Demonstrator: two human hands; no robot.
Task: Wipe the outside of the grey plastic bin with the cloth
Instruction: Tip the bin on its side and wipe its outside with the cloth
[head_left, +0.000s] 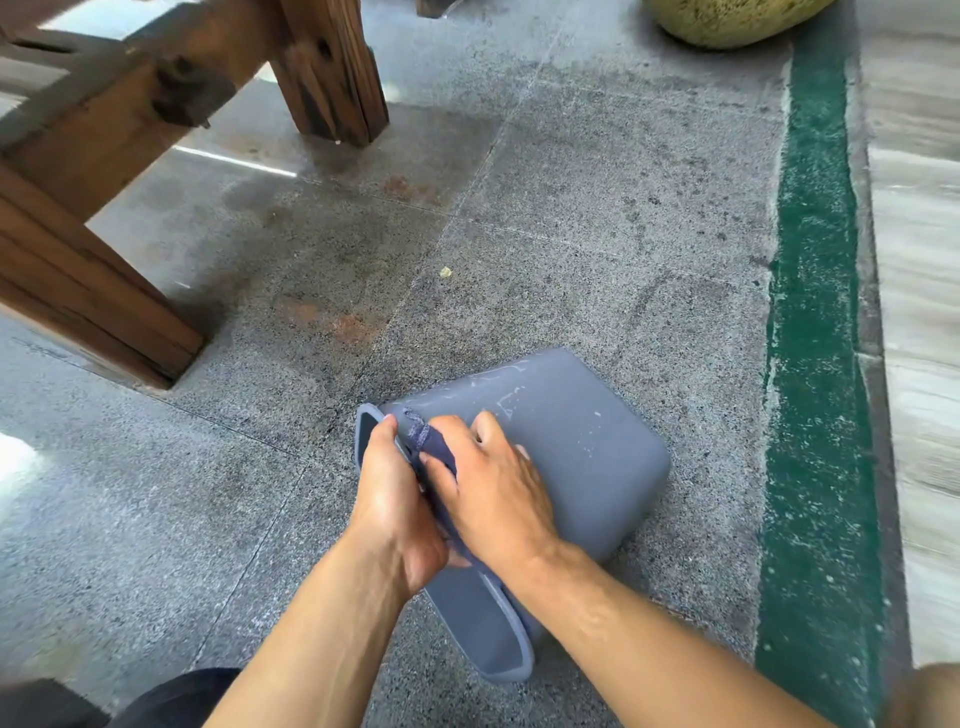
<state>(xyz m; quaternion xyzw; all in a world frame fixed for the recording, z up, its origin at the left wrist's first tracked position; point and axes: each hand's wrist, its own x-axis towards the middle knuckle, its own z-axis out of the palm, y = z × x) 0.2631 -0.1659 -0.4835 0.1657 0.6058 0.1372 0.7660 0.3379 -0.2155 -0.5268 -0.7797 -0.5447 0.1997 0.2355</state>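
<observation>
The grey plastic bin lies on its side on the stone floor, its open rim toward me and its base pointing away to the right. White scuffs mark its upper wall. My left hand grips the rim at the bin's near left edge. My right hand presses a dark blue cloth against the outer wall just behind the rim. Most of the cloth is hidden under my fingers and palm.
Heavy wooden table legs and beams stand on the grey speckled floor at the upper left. A green painted strip runs along the right, with pale paving beyond. A yellowish round object sits at the top right.
</observation>
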